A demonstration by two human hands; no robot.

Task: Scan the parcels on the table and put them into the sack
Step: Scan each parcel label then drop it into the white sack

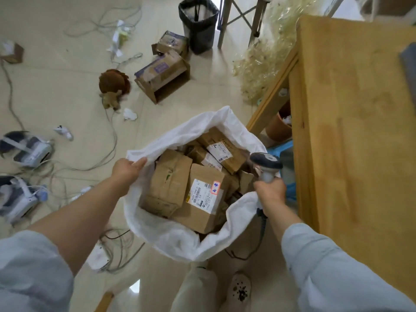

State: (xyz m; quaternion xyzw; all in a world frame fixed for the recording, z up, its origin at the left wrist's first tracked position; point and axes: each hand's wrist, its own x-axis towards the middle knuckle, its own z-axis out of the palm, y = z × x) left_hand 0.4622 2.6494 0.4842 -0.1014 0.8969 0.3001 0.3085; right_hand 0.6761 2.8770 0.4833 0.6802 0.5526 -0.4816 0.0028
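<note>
A white sack (166,235) stands open on the floor below me, filled with several brown cardboard parcels (202,199); some show white shipping labels. My left hand (127,168) grips the sack's left rim and holds it open. My right hand (270,192) grips the handle of a grey barcode scanner (266,164) at the sack's right rim, its cable hanging down. The wooden table (351,122) stands to the right; the part of its top in view shows no parcels.
Opened cardboard boxes (162,73), a black bin (199,23), a plush toy (113,86), white devices (29,152) and loose cables lie across the floor to the left and behind. A heap of dry plant stuff (265,64) lies beside the table. My feet (239,289) are under the sack.
</note>
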